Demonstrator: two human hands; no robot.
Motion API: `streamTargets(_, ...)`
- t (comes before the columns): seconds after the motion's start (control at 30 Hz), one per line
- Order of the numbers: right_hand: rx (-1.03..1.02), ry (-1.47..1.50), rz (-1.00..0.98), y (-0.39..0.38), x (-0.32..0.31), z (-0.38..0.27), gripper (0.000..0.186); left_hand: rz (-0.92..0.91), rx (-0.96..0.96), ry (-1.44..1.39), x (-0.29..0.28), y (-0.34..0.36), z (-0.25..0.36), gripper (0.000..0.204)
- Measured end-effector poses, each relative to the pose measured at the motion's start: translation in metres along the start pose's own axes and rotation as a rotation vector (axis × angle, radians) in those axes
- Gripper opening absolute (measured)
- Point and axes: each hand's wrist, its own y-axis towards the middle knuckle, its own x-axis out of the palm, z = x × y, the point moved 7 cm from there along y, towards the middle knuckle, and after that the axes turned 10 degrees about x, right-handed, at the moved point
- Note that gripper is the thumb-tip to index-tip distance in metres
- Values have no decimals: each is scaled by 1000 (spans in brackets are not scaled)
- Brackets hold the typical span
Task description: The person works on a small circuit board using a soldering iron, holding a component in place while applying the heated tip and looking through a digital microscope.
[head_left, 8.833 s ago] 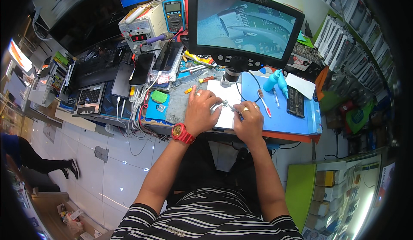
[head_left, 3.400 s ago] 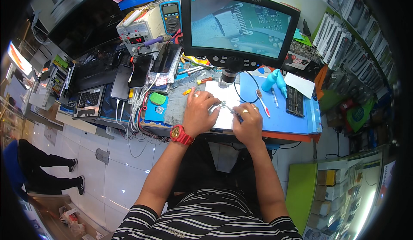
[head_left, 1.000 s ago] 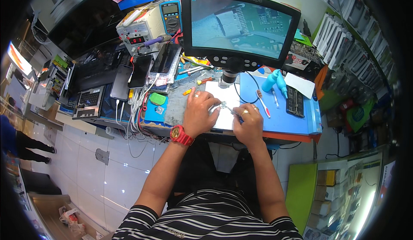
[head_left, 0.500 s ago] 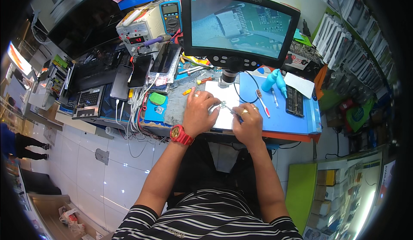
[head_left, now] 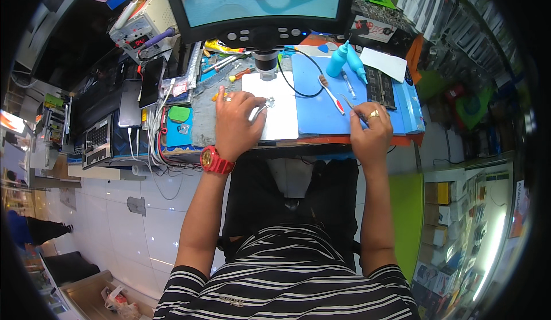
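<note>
My left hand (head_left: 236, 118), with a red watch at its wrist, is over the left edge of a white sheet (head_left: 281, 122). Its fingers close on a slim silver tool (head_left: 257, 112), probably tweezers. A small circuit board (head_left: 270, 102) lies at the fingertips, below the microscope lens (head_left: 266, 63); whether the tool grips it cannot be made out. Farther right, over the blue mat (head_left: 313, 119), my right hand (head_left: 373, 133) pinches thin curved tweezers (head_left: 348, 101), their tip pointing up and left, apart from the board.
A microscope screen (head_left: 264, 1) stands at the back. On the mat's right lie a toothbrush (head_left: 333, 96), a syringe (head_left: 348, 84), light-blue bottles (head_left: 337, 61) and a dark board (head_left: 379, 87). Phones (head_left: 131, 105), white cables (head_left: 166, 110) and a green sponge (head_left: 179, 114) are at the left.
My right hand has left the small circuit board and moved right over the blue mat with the tweezers. My left hand stays by the board. The view has shifted, and the screen's picture differs.
</note>
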Motion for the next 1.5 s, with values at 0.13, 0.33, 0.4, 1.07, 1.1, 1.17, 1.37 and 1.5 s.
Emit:
streamTargets(0.13,41,-143,9,1,-3,28,7,3,15,-5,0,7,5,15)
streamTargets(0.33,78,-273,-63,-3,6,28,7,-39,-14,-48,-4,14,4,18)
streamTargets(0.4,20,-89,35,5,3,2,7,-67,-27,-61,-10,9,1,16)
streamTargets(1.07,269,-86,-364,208,296,30,20,205,-262,-48,-108,-109,25,5)
streamTargets(1.1,271,-81,-349,209,295,31,19,213,-253,-31,-109,-114,22,4)
streamTargets(1.17,287,-51,-295,210,285,36,19,223,-247,-18,-110,-120,16,4)
streamTargets(1.37,317,156,-67,204,223,47,17,242,-253,1,-105,-120,1,4)
streamTargets(1.5,232,212,75,188,168,33,15,220,-277,9,-100,-115,-1,4)
